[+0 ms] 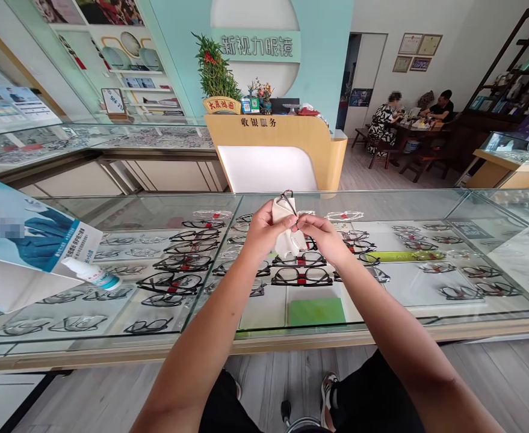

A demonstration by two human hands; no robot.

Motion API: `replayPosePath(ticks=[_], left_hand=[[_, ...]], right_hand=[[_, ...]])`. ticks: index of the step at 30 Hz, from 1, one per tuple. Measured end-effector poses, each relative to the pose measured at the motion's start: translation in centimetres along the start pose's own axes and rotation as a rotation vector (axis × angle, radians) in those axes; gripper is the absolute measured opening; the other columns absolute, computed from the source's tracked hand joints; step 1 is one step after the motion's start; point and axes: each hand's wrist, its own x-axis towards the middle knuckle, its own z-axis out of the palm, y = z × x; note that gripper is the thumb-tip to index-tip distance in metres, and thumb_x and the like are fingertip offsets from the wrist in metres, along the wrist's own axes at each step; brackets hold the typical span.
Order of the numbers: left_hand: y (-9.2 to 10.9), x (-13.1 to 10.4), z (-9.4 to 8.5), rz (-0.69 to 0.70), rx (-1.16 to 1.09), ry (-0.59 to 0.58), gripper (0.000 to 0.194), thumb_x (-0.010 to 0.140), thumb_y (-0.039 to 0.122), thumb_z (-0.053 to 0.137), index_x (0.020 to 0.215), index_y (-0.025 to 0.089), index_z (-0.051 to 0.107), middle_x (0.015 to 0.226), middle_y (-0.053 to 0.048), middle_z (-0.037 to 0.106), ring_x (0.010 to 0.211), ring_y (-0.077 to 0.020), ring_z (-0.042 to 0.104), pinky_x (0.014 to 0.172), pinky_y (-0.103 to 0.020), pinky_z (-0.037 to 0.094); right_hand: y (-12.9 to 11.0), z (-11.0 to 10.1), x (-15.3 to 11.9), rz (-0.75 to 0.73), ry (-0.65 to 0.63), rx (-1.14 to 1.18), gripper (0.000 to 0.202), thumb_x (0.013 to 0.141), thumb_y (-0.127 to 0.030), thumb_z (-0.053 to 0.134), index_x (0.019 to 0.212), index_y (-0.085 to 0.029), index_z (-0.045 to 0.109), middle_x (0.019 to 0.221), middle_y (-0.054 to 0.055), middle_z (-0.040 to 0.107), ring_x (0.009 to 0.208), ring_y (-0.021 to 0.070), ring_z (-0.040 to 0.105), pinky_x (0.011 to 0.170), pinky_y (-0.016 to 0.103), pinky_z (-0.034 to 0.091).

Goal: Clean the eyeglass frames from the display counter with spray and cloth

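Observation:
Above the glass display case [264, 334], my left hand [264, 227] is closed on a cream cleaning cloth [283, 209], which hangs down below the fingers. A dark-framed pair of glasses [287, 196] rises out of the cloth between my hands. My right hand [319, 233] pinches a dark part of these glasses close to my left fingertips. Which part it grips is too small to tell. The lenses are mostly hidden by the cloth and fingers.
Rows of spectacles [301, 276] lie under the glass, with a green box [317, 311] near the front. A white bottle [91, 273] lies at the left beside a blue-and-white display box [24, 240]. Beyond stands a cashier counter [268, 129]. Two people sit at a table [411, 125] back right.

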Motion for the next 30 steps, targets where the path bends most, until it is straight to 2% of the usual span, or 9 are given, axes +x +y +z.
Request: replayPosePath(ticks=[4, 10, 13, 16, 19, 22, 26, 30], left_hand=[[-0.2, -0.2, 0.4, 0.063, 0.066, 0.106, 0.059, 0.067, 0.065, 0.111, 0.087, 0.020, 0.077, 0.076, 0.001, 0.072, 0.066, -0.0133, 0.060, 0.062, -0.025, 0.049], [-1.1, -0.1, 0.2, 0.113, 0.067, 0.226, 0.067, 0.076, 0.081, 0.101, 0.076, 0.020, 0.074, 0.068, 0.001, 0.067, 0.061, -0.0119, 0.055, 0.059, -0.026, 0.044], [-1.3, 0.2, -0.3, 0.046, 0.028, 0.174, 0.067, 0.076, 0.083, 0.100, 0.081, 0.020, 0.079, 0.073, -0.002, 0.075, 0.063, -0.0151, 0.063, 0.062, -0.028, 0.051], [-1.3, 0.6, -0.7, -0.008, -0.018, 0.082, 0.068, 0.075, 0.082, 0.102, 0.092, 0.019, 0.085, 0.090, -0.009, 0.086, 0.075, -0.0215, 0.076, 0.071, -0.032, 0.061], [-1.1, 0.8, -1.0, -0.035, -0.052, 0.001, 0.064, 0.074, 0.072, 0.106, 0.103, 0.018, 0.087, 0.105, -0.013, 0.090, 0.086, -0.0258, 0.082, 0.077, -0.035, 0.065], [-0.7, 0.8, -1.0, -0.049, -0.047, -0.033, 0.063, 0.070, 0.060, 0.111, 0.113, 0.020, 0.088, 0.110, -0.012, 0.091, 0.091, -0.0254, 0.082, 0.079, -0.033, 0.065], [-0.3, 0.5, -0.6, -0.032, -0.002, 0.009, 0.064, 0.061, 0.055, 0.115, 0.107, 0.020, 0.088, 0.101, -0.008, 0.089, 0.084, -0.0217, 0.078, 0.076, -0.030, 0.063], [-0.4, 0.1, 0.0, 0.037, 0.058, 0.114, 0.061, 0.065, 0.065, 0.112, 0.096, 0.019, 0.085, 0.090, -0.004, 0.085, 0.075, -0.0170, 0.072, 0.071, -0.028, 0.057]], right_hand=[[0.0, 0.0, -0.1, -0.002, -0.024, -0.032, 0.039, 0.097, -0.061, 0.080, 0.085, -0.024, 0.078, 0.090, 0.001, 0.067, 0.086, 0.0209, 0.051, 0.083, 0.036, 0.038], [0.0, 0.3, 0.0, -0.042, -0.059, -0.064, 0.046, 0.098, -0.068, 0.080, 0.083, -0.024, 0.076, 0.091, 0.002, 0.065, 0.089, 0.0215, 0.053, 0.088, 0.037, 0.042], [0.1, 0.2, 0.1, -0.036, -0.039, -0.051, 0.049, 0.097, -0.072, 0.081, 0.085, -0.024, 0.077, 0.092, 0.002, 0.065, 0.090, 0.0216, 0.053, 0.086, 0.036, 0.041], [0.3, -0.2, 0.2, -0.008, -0.005, -0.045, 0.051, 0.096, -0.074, 0.082, 0.087, -0.024, 0.078, 0.087, 0.001, 0.061, 0.081, 0.0193, 0.046, 0.078, 0.035, 0.037], [0.3, -0.5, 0.3, -0.008, 0.010, -0.049, 0.052, 0.095, -0.075, 0.082, 0.086, -0.024, 0.078, 0.084, 0.000, 0.061, 0.078, 0.0187, 0.043, 0.076, 0.035, 0.036], [0.4, -0.6, 0.4, -0.024, 0.021, -0.054, 0.052, 0.097, -0.075, 0.081, 0.087, -0.025, 0.079, 0.086, 0.001, 0.064, 0.081, 0.0198, 0.045, 0.076, 0.035, 0.037], [0.6, -0.4, 0.3, -0.022, 0.003, -0.030, 0.051, 0.098, -0.074, 0.081, 0.088, -0.025, 0.079, 0.089, 0.002, 0.068, 0.083, 0.0201, 0.047, 0.077, 0.035, 0.037], [0.6, -0.1, 0.3, -0.033, -0.036, -0.053, 0.052, 0.098, -0.074, 0.081, 0.086, -0.024, 0.078, 0.092, 0.002, 0.066, 0.089, 0.0210, 0.053, 0.085, 0.036, 0.040]])
